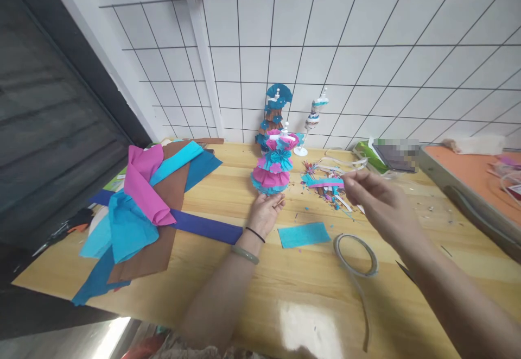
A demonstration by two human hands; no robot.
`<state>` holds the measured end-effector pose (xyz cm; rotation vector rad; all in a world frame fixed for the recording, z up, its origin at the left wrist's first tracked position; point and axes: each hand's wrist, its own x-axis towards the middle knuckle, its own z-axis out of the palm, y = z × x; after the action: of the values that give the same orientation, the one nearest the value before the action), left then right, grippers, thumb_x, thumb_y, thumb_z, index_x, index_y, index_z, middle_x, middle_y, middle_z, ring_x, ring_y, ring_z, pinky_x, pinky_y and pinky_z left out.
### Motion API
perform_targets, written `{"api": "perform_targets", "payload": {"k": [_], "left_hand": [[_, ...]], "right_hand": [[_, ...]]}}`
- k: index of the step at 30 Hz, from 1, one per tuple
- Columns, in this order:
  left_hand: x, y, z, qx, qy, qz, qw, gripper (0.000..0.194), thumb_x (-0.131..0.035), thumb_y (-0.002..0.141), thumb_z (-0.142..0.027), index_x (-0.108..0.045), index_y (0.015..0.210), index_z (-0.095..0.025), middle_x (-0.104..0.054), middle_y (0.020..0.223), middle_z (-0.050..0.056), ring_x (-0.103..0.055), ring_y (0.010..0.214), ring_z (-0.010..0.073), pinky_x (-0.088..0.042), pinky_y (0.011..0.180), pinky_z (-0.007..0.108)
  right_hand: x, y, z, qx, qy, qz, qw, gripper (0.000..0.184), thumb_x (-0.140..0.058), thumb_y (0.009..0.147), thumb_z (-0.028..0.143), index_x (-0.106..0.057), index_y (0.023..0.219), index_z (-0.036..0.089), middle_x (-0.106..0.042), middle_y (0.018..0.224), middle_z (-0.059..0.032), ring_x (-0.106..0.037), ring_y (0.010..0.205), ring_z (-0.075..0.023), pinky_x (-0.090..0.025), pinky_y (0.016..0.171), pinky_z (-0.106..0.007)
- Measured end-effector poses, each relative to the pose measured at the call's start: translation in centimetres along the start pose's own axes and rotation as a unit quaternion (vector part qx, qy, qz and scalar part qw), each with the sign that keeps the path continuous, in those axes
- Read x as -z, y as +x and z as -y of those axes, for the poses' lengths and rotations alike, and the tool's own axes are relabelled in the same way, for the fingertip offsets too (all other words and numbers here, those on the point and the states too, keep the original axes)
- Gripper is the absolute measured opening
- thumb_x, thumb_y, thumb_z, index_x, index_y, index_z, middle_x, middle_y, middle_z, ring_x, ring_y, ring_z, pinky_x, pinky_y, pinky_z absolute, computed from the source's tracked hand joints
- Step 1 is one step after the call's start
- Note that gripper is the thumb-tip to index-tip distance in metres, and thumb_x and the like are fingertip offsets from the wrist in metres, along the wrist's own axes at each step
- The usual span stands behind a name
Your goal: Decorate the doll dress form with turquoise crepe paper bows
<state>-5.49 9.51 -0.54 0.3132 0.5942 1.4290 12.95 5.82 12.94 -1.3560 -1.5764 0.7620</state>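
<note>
My left hand [265,211] is closed at the bottom of a miniature dress form [275,177], which stands upright in a tiered pink and turquoise crepe-paper dress; the skirt hides some of the fingertips. My right hand [376,199] pinches one end of a narrow turquoise and pink paper strip [325,183], held out to the left above a heap of paper scraps [340,201]. Between the hands, a turquoise paper rectangle [304,235] lies flat. Below my right hand is a roll of narrow tape [356,256], its loose end trailing toward the front.
Folded crepe paper [175,190] in several colours spreads over the left of the wooden table [244,315]. Behind stand a blue and brown dressed form [273,114] and a small white one [312,120]. At right are a green packet [368,155] and an orange-topped box [468,177].
</note>
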Motion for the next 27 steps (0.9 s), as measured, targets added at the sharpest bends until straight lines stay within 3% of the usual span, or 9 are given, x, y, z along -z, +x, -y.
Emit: {"api": "perform_targets", "payload": {"k": [6, 17, 21, 27], "left_hand": [[0.3, -0.1, -0.6, 0.006, -0.037, -0.027, 0.999, 0.015, -0.063, 0.062, -0.01, -0.052, 0.071, -0.017, -0.061, 0.075, 0.002, -0.06, 0.074, 0.0142, -0.041, 0.068, 0.027], [0.3, 0.9, -0.3, -0.001, -0.02, -0.027, 0.999, 0.023, -0.073, 0.055, -0.012, -0.054, 0.069, -0.015, -0.057, 0.064, -0.002, -0.055, 0.06, 0.0087, -0.037, 0.056, 0.021], [0.2, 1.1, -0.3, -0.002, -0.016, -0.02, 1.0, 0.025, -0.074, 0.055, -0.014, -0.054, 0.07, -0.015, -0.056, 0.063, -0.002, -0.053, 0.058, 0.0078, -0.035, 0.054, 0.021], [0.2, 1.0, -0.3, -0.001, -0.01, -0.007, 1.0, 0.026, -0.074, 0.056, -0.015, -0.054, 0.072, -0.016, -0.058, 0.067, -0.002, -0.055, 0.061, 0.008, -0.037, 0.056, 0.021]], "right_hand": [[-1.3, 4.4, 4.8, 0.117, -0.047, -0.004, 0.992, 0.021, -0.057, 0.077, 0.04, -0.062, 0.084, 0.022, -0.056, 0.064, -0.0004, -0.049, 0.052, -0.01, -0.039, 0.046, -0.023], [-4.8, 10.5, 6.8, 0.271, -0.122, 0.017, 0.955, 0.026, -0.058, 0.076, 0.032, -0.065, 0.1, 0.022, -0.061, 0.083, -0.0026, -0.057, 0.07, -0.0142, -0.046, 0.066, -0.034], [-5.6, 11.2, 7.0, 0.294, -0.154, 0.05, 0.942, 0.022, -0.055, 0.079, 0.031, -0.068, 0.093, 0.02, -0.064, 0.087, -0.0049, -0.059, 0.075, -0.0176, -0.047, 0.067, -0.036], [-5.7, 11.4, 7.2, 0.285, -0.187, 0.067, 0.938, 0.022, -0.052, 0.08, 0.031, -0.07, 0.081, 0.018, -0.065, 0.074, -0.0027, -0.059, 0.066, -0.0156, -0.043, 0.056, -0.029]]}}
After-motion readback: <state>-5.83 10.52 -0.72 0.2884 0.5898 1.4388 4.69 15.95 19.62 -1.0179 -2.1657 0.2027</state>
